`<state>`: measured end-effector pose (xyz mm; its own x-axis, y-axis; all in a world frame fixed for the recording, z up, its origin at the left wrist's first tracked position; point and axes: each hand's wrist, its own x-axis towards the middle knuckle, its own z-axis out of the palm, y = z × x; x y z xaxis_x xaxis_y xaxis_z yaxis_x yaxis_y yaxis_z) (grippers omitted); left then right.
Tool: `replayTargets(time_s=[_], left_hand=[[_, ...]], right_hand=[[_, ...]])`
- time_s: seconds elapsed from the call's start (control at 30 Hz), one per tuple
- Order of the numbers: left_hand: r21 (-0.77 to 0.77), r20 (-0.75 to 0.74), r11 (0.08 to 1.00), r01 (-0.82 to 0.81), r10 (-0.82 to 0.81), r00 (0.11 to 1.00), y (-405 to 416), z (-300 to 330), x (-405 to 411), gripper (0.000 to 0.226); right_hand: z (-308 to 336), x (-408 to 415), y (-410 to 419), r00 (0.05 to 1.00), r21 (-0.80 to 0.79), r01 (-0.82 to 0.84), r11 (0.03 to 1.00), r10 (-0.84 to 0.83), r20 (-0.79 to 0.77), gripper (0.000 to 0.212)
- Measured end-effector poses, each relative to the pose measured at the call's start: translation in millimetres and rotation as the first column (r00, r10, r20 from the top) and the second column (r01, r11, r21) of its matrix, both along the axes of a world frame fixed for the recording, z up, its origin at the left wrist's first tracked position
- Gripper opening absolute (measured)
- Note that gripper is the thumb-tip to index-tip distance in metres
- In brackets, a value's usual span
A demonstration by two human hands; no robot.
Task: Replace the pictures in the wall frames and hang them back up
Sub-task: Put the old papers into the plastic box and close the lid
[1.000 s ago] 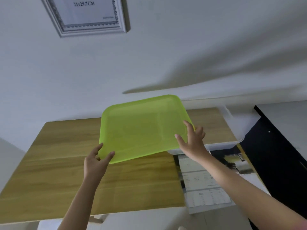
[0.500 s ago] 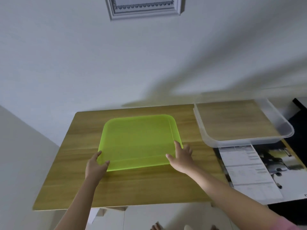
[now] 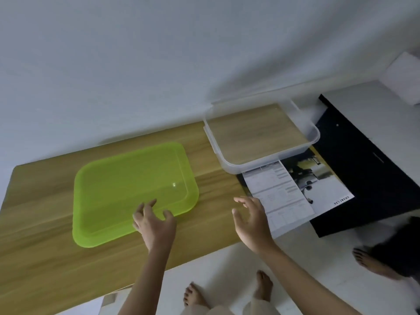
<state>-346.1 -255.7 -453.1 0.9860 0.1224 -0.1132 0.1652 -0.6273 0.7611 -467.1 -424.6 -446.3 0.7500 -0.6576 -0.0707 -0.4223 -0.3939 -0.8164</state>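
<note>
A lime-green lid (image 3: 134,192) is lying flat on the wooden tabletop (image 3: 38,223), toward its left half, and I am touching nothing with it now. My left hand (image 3: 155,226) is hovering over the lid's near right corner, fingers loosely spread and gripping nothing. My right hand (image 3: 251,221) is floating above the tabletop's near edge, just right of the lid, palm turned inward and fingers spread apart, also carrying nothing. Beyond it, a clear plastic box (image 3: 227,155) is sitting at the far right corner of the tabletop, against the wall. The printed pictures (image 3: 293,192), one a sheet of text and one a dark photo, are lying at the tabletop's right edge, partly tucked under the box's near side and overhanging the near edge. A black cabinet (image 3: 363,173) is standing just right of the tabletop.
</note>
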Motion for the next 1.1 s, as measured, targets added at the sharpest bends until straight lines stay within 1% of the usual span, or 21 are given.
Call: replayTargets(time_s=[0.07,0.13,0.2,0.23,0.27,0.3,0.33,0.37,0.4,0.47,0.53,0.6,0.67,0.77,0.87,0.9,0.97,1.03,1.1], left_hand=[[-0.057,-0.019,0.995,0.084,-0.085,0.996,-36.9,1.0,-22.9,0.039],[-0.107,-0.066,0.976,0.187,-0.195,0.979,-70.9,2.1,-46.6,0.036],[-0.160,-0.193,0.946,0.281,-0.309,0.931,-101.4,1.6,-70.0,0.033],[-0.186,-0.269,0.932,0.311,-0.352,0.896,-115.0,-0.4,-80.7,0.032],[-0.210,-0.335,0.921,0.328,-0.383,0.861,-127.2,-3.1,-90.5,0.032],[-0.222,-0.380,0.913,0.341,-0.403,0.833,-137.5,-5.8,-99.2,0.032],[-0.224,-0.399,0.909,0.353,-0.416,0.817,-146.5,-7.9,-106.6,0.033],[-0.219,-0.404,0.907,0.358,-0.419,0.813,-154.7,-9.1,-112.5,0.033],[-0.215,-0.405,0.911,0.352,-0.411,0.817,-161.7,-9.6,-116.7,0.033],[-0.202,-0.401,0.923,0.326,-0.382,0.833,-173.0,-9.1,-121.3,0.029],[-0.194,-0.397,0.938,0.288,-0.344,0.851,-179.2,-8.5,-122.8,0.026],[-0.228,-0.402,0.947,0.227,-0.304,0.864,-181.0,-10.4,-123.4,0.028],[-0.272,-0.422,0.946,0.175,-0.281,0.862,-181.7,-11.2,-125.0,0.034],[-0.343,-0.428,0.929,0.140,-0.287,0.857,-184.1,-8.0,-125.3,0.036],[-0.481,-0.459,0.872,0.092,-0.340,0.821,-186.8,-4.9,-122.3,0.045],[-0.522,-0.459,0.849,0.085,-0.363,0.811,-187.1,-5.2,-121.7,0.049],[-0.572,-0.427,0.812,0.115,-0.415,0.803,-188.7,-4.0,-123.8,0.058],[-0.588,-0.369,0.786,0.193,-0.472,0.800,-191.6,0.3,-129.4,0.072],[-0.609,-0.314,0.750,0.259,-0.528,0.790,-195.0,5.8,-135.5,0.082]], right_hand=[[-2.1,-31.5,-22.3,0.983,-0.004,0.179,0.984,-0.178,0.048,0.027],[-6.6,-57.2,-43.9,0.920,0.000,0.389,0.921,-0.389,0.044,0.037],[-10.9,-75.0,-64.9,0.814,0.089,0.581,0.809,-0.577,-0.065,0.052],[-12.6,-81.3,-75.3,0.767,0.153,0.642,0.752,-0.629,-0.129,0.060],[-13.4,-86.2,-84.7,0.742,0.227,0.670,0.707,-0.647,-0.177,0.066],[-14.3,-90.4,-93.6,0.745,0.322,0.663,0.676,-0.638,-0.193,0.069],[-15.6,-93.8,-101.9,0.769,0.430,0.621,0.655,-0.616,-0.170,0.070],[-17.1,-96.2,-109.6,0.797,0.521,0.561,0.643,-0.589,-0.131,0.068],[-17.9,-97.9,-116.1,0.822,0.576,0.508,0.641,-0.560,-0.102,0.063],[-20.4,-100.3,-126.1,0.841,0.602,0.477,0.640,-0.532,-0.100,0.051],[-22.9,-102.1,-131.1,0.823,0.649,0.487,0.584,-0.557,-0.117,0.042],[-23.9,-103.9,-134.7,0.809,0.702,0.475,0.531,-0.578,-0.111,0.036],[-23.7,-103.7,-139.2,0.822,0.725,0.441,0.529,-0.562,-0.089,0.033],[-23.3,-100.5,-146.9,0.870,0.746,0.355,0.564,-0.491,-0.043,0.033],[-23.2,-99.6,-154.7,0.905,0.730,0.293,0.618,-0.426,-0.003,0.030],[-22.9,-99.8,-157.8,0.905,0.734,0.282,0.618,-0.425,0.010,0.028],[-23.1,-100.5,-164.4,0.894,0.749,0.284,0.599,-0.448,0.019,0.028],[-23.4,-103.0,-172.3,0.881,0.755,0.304,0.582,-0.473,0.010,0.031],[-22.4,-108.2,-178.8,0.885,0.737,0.297,0.607,-0.466,0.027,0.035]])
